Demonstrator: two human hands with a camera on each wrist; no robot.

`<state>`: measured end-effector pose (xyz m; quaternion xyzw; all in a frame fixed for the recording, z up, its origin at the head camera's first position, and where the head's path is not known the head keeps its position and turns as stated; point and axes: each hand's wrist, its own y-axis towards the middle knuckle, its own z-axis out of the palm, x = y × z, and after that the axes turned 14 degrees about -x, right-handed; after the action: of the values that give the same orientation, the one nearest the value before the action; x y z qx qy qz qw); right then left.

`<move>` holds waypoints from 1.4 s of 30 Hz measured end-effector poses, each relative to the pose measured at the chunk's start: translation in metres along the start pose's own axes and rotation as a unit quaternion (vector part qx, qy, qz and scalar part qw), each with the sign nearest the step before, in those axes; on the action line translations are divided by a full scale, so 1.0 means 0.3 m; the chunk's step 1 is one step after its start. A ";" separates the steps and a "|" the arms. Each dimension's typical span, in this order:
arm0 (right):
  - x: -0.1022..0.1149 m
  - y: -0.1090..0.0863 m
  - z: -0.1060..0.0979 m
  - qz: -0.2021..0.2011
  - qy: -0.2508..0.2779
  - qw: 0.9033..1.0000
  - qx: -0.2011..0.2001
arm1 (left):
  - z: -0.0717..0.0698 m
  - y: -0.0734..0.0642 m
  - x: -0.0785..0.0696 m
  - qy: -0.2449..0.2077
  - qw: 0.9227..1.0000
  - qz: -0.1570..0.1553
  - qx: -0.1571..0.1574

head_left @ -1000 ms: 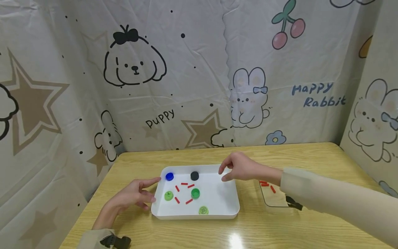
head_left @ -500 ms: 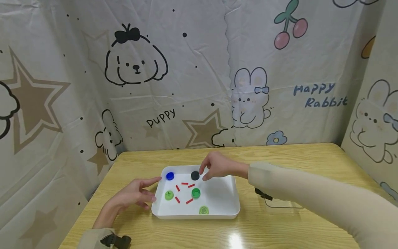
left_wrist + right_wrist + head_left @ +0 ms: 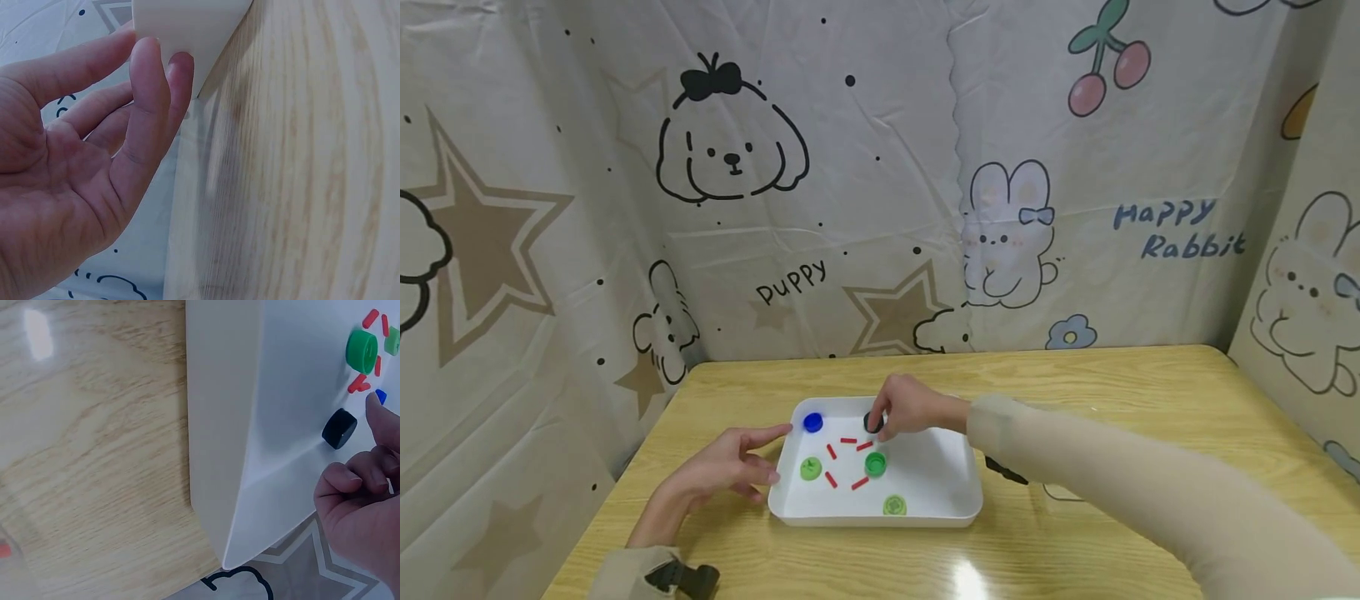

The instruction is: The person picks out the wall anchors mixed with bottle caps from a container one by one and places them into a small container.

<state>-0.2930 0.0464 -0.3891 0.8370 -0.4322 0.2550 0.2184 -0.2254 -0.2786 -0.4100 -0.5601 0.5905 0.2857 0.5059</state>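
A shallow white tray point(image 3: 932, 471) holds several short red sticks point(image 3: 848, 440) and bottle caps: a blue one point(image 3: 813, 422), a dark green one point(image 3: 876, 464), two light green ones point(image 3: 810, 468) and a black one point(image 3: 339, 429). My left hand point(image 3: 718, 467) touches the tray's left side with extended fingertips; the left wrist view shows them at its white wall. My right hand point(image 3: 910, 406) reaches in over the far rim, thumb and forefinger apart beside the black cap. In the head view a finger partly covers that cap; the right wrist view shows it outside the fingers.
A transparent box point(image 3: 1063, 497) lies right of the tray, mostly hidden under the right sleeve point(image 3: 1112, 467). A red piece point(image 3: 5, 550) shows in it. The wooden table point(image 3: 820, 567) backs onto a printed curtain point(image 3: 880, 167).
My right hand has moved left and down from the tray's right part to the black cap, its sleeve now covering most of the transparent box. My left hand stays at the tray's side.
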 end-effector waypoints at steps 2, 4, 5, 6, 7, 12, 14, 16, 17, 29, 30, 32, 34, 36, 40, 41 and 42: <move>-0.002 0.003 0.010 0.001 -0.008 1.000 0.003 | 0.001 0.000 0.002 0.000 1.000 0.001 0.000; 0.000 0.006 0.019 0.002 -0.016 1.000 0.006 | 0.001 0.000 0.001 0.000 1.000 0.001 -0.001; 0.001 0.008 0.023 0.003 -0.019 1.000 0.008 | 0.001 -0.001 0.000 0.000 1.000 0.001 -0.001; 0.002 0.009 0.027 0.002 -0.022 1.000 0.009 | 0.000 -0.001 0.000 0.000 1.000 0.001 -0.001; 0.003 0.011 0.031 0.004 -0.023 1.000 0.011 | 0.000 -0.001 -0.001 0.001 1.000 0.001 -0.002; 0.006 0.015 0.049 0.018 -0.023 0.999 0.015 | -0.002 -0.003 -0.004 0.001 1.000 0.001 0.002; 0.006 0.016 0.054 0.021 -0.025 0.999 0.015 | -0.003 -0.003 -0.003 0.001 1.000 0.002 0.003; 0.004 0.017 0.059 0.021 -0.023 0.999 0.016 | -0.003 -0.002 -0.001 0.001 1.000 0.001 0.004; 0.002 0.017 0.061 0.020 -0.022 0.999 0.015 | -0.003 -0.001 -0.002 0.000 1.000 0.001 0.004; -0.011 0.010 0.071 0.011 -0.021 1.000 0.008 | -0.003 0.001 -0.001 -0.005 1.000 0.003 0.004; -0.011 0.010 0.070 0.011 -0.022 1.000 0.006 | -0.003 0.000 -0.002 -0.005 1.000 0.003 0.005; -0.010 0.006 0.069 0.016 -0.024 1.000 0.003 | -0.003 -0.001 -0.003 -0.005 1.000 0.003 0.005; -0.010 0.001 0.067 0.024 -0.022 0.999 0.000 | -0.002 -0.002 -0.004 -0.006 1.000 0.003 0.005; -0.011 -0.004 0.066 0.041 -0.015 0.999 -0.002 | -0.002 -0.003 -0.005 -0.006 1.000 0.002 0.006; -0.017 -0.014 0.067 0.080 0.004 0.997 -0.008 | -0.001 -0.002 -0.006 -0.005 1.000 0.001 0.004; -0.019 -0.015 0.068 0.088 0.009 0.996 -0.010 | 0.000 -0.002 -0.005 -0.005 1.000 0.001 0.004; -0.020 -0.016 0.069 0.095 0.014 0.995 -0.012 | 0.000 -0.002 -0.005 -0.005 1.000 0.001 0.003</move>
<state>-0.2869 0.0406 -0.4095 0.7855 -0.5101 0.2811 0.2092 -0.2251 -0.2782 -0.4085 -0.5570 0.5892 0.2873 0.5101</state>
